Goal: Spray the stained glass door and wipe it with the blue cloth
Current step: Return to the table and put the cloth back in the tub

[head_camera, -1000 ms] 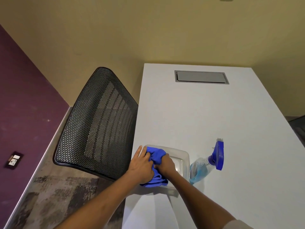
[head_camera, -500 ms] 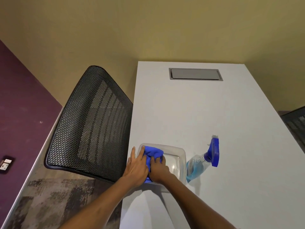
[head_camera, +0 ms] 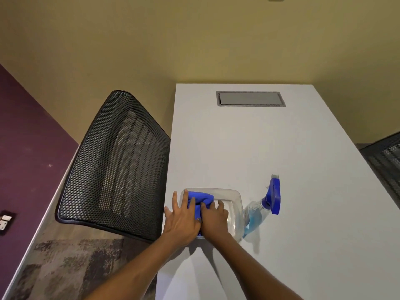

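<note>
Where mesh chair (head_camera: 116,165) meets white table (head_camera: 303,148) (yellow wall (head_camera: 194,40) behind), both hands press blue cloth (head_camera: 200,199).

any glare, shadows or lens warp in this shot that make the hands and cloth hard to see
Head view: soft, dim warm light with no harsh glare; the arms cast a grey shadow on the white table near its front edge. Wide-angle warp splays the table edges. The left hand, right hand and blue cloth are sharp.
</note>
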`<act>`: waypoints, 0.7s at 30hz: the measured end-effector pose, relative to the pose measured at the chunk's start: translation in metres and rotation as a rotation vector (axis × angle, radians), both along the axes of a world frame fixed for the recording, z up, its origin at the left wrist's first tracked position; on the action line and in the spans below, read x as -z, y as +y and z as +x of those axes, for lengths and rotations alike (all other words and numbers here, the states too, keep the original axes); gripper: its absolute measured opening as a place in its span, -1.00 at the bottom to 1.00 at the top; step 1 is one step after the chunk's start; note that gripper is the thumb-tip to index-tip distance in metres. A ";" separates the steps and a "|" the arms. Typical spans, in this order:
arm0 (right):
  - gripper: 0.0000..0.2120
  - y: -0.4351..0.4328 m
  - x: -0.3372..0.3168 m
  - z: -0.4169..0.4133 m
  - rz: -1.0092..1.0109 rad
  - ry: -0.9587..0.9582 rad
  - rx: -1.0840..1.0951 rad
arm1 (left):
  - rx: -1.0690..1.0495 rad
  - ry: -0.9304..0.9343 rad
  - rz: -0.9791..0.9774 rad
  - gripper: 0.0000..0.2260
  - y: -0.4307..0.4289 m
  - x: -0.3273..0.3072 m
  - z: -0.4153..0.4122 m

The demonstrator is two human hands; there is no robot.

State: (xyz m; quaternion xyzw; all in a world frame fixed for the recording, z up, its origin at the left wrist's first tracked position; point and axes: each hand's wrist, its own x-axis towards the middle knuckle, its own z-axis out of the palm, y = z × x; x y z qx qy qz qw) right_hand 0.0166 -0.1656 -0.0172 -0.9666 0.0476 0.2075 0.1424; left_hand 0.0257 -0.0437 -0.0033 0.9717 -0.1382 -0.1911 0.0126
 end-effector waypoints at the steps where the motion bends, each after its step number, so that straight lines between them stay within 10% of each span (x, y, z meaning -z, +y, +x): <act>1: -0.55 -0.002 -0.002 -0.006 0.020 -0.077 0.030 | -0.006 -0.017 0.003 -0.33 0.000 0.001 0.001; 8: -0.88 -0.021 -0.028 -0.064 0.062 -0.528 0.236 | 0.074 -0.055 0.004 -0.24 0.000 0.013 -0.002; 15: -0.34 -0.050 -0.030 -0.091 0.295 -0.674 0.883 | 0.238 -0.068 0.050 -0.12 -0.010 0.021 -0.015; 21: -0.14 -0.083 -0.025 -0.072 0.651 -0.608 0.887 | 0.299 -0.068 0.069 -0.10 -0.021 0.025 -0.020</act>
